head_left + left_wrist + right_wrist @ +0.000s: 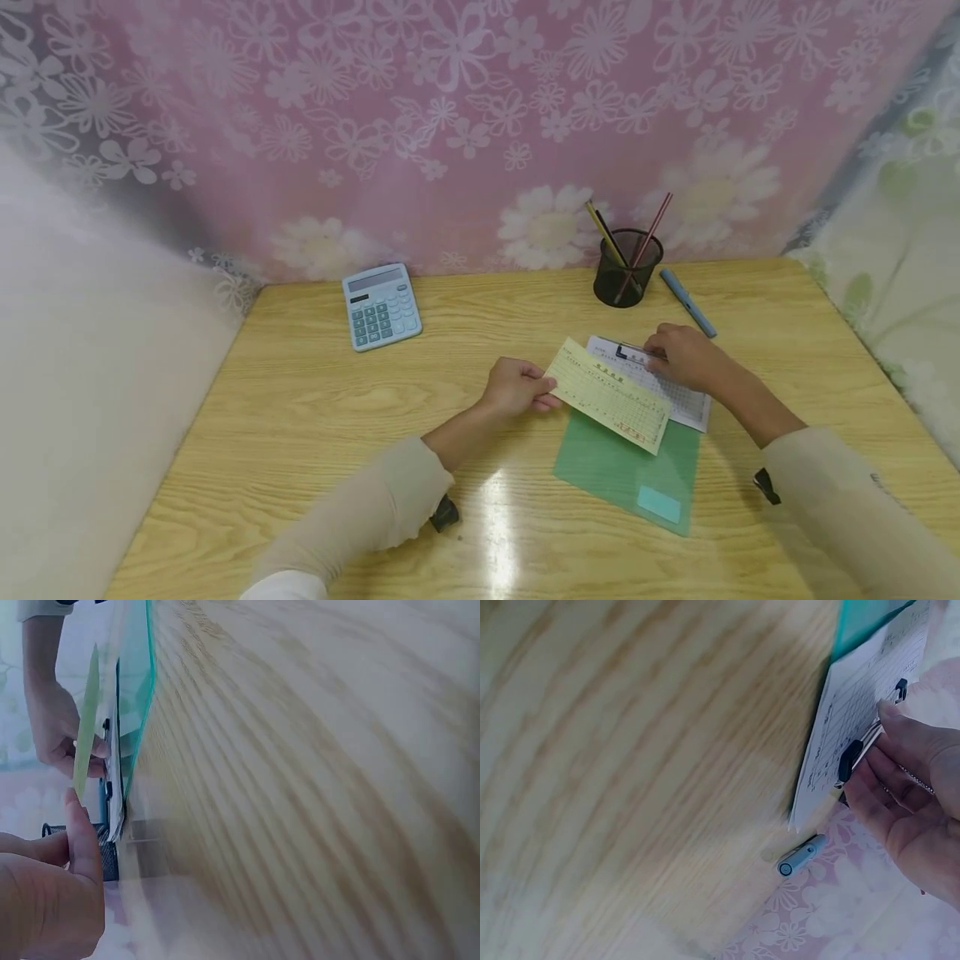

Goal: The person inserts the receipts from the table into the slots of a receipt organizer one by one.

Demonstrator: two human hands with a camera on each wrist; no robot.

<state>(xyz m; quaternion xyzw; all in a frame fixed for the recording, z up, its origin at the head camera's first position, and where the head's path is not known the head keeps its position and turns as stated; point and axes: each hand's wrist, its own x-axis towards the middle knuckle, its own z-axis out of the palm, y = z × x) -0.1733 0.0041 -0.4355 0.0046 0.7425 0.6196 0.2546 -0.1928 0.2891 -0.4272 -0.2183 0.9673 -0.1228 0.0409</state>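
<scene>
My left hand (pixel 517 387) pinches the left end of a yellow printed form (pixel 607 396), thumb on top. The form is held raised and tilted over a translucent green folder (pixel 607 467), and appears edge-on in the left wrist view. White printed sheets (pixel 690 404) lie on the folder's far part, partly hidden by the yellow form. Along their far edge runs a metal paper fastener (pixel 868 739) with black sliders. My right hand (pixel 686 358) pinches the fastener's metal strip between thumb and fingers, between the two sliders.
Behind the folder stands a black mesh pen cup (pixel 618 287) with several pencils. A blue pen (pixel 688 302) lies to its right. A light-blue calculator (pixel 382 307) is at the back left. The wooden table (pixel 337 467) meets a flowered cloth (pixel 450 167).
</scene>
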